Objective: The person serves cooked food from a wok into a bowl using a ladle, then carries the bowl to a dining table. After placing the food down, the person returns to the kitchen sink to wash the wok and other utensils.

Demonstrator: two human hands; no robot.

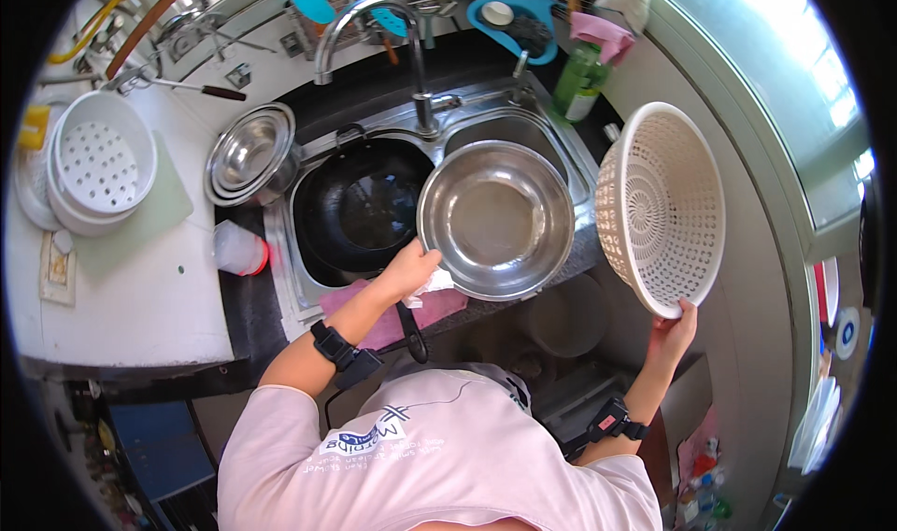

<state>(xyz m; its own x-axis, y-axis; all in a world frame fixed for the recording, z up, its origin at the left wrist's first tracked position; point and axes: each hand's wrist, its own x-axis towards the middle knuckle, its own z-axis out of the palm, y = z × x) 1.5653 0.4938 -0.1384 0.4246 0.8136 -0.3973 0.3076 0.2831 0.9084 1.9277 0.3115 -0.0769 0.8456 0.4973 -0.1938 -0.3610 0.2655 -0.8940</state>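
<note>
My left hand (412,270) grips the near left rim of a round stainless steel basin (494,221), with a crumpled white tissue or cloth (433,286) under the fingers. The basin lies over the right part of the double sink, partly hiding the right bowl (504,135). At the right, my right hand (674,331) holds the lower rim of a cream plastic colander (662,205), which is tilted on its side in the air. A black wok (361,205) sits in the left sink bowl. A pink cloth (364,321) lies at the sink's front edge, beneath my left forearm.
Nested steel bowls (252,151) and a plastic container with a red rim (240,248) stand left of the sink. White perforated tubs (101,160) are farther left. The chrome faucet (420,76) arches behind; a green bottle (580,83) stands at the back right. The wall bounds the right side.
</note>
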